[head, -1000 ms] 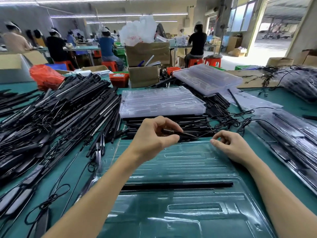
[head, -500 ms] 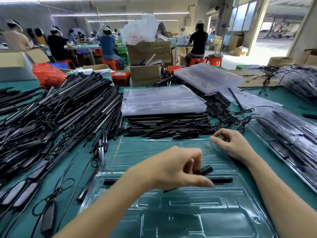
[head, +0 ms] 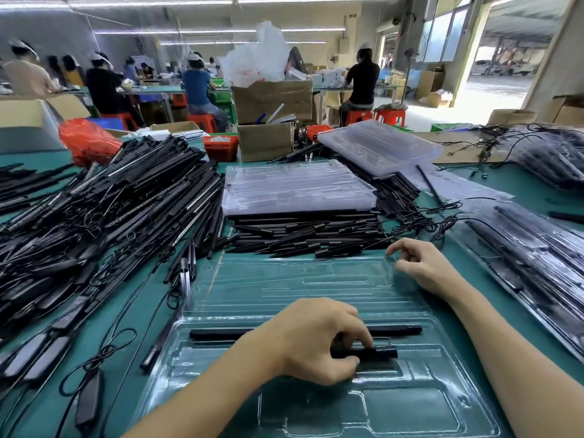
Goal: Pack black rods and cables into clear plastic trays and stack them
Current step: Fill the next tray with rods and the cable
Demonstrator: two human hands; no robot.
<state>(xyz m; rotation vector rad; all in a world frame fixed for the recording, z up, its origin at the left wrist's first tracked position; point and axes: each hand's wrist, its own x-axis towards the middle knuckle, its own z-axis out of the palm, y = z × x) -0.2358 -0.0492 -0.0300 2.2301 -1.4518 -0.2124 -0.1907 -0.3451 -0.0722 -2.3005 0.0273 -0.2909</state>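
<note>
Over the clear moulded plastic tray [head: 442, 368] on the green surface [head: 505, 191] | my left hand [head: 316, 339] pinched a short black rod [head: 379, 353], light, stiff, slick; best held mid-length | right hand [head: 420, 263] loosely curled, touching the tray's far edge | long black rod [head: 215, 334] already seated.

- A green counter [head: 521, 191] fills the foreground.
- Long fluorescent tube lights [head: 221, 1] run across the ceiling; more glow along the far wall.
- Workers sit on red plastic stools [head: 390, 116] at long tables [head: 164, 91] in the background.
- Brown cardboard boxes [head: 273, 99] stand at the counter's far edge.
- High windows [head: 442, 36] sit upper right, beside a wide doorway [head: 502, 77] open to bright daylight.
- The floor near the doorway is pale.
</note>
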